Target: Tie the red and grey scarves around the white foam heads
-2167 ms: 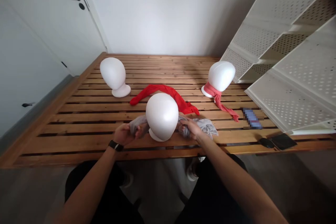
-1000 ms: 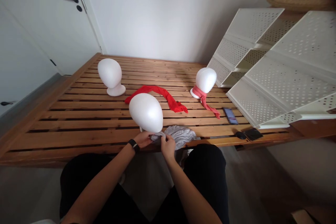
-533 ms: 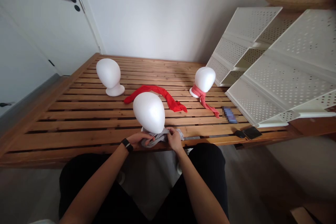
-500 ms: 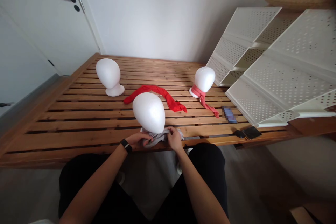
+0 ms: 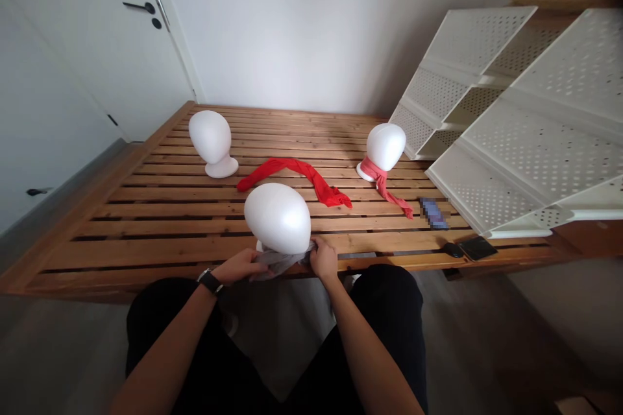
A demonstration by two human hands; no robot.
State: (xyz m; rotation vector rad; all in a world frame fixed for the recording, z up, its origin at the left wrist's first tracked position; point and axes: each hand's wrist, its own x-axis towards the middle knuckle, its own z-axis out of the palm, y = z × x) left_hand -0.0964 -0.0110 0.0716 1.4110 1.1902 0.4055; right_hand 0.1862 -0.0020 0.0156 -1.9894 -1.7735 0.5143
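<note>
A white foam mannequin head [image 5: 277, 217] stands near the front edge of the slatted bench, leaning slightly toward me. Below its chin a thin grey scarf [image 5: 281, 262] stretches between my hands. My left hand [image 5: 241, 266], with a dark watch on the wrist, pinches the scarf at the left of the neck. At the right, my right hand [image 5: 324, 258] is closed on the other side of the scarf. The neck is mostly hidden by the head and cloth. Just behind lies a bright red scarf [image 5: 302, 172], spread in a curve.
Another bare foam head [image 5: 211, 139] stands at the back left. A third foam head [image 5: 387, 146] at the right wears a coral scarf [image 5: 382, 181]. White perforated shelving [image 5: 516, 136] lies at the right, near a blurred packet [image 5: 433, 214], a black mouse [image 5: 452, 249] and a dark flat item [image 5: 477, 248].
My hands have moved apart, the left one outward, and the bunched grey scarf is now pulled tauter under the chin. The front head has tipped a little, and the view has shifted slightly.
</note>
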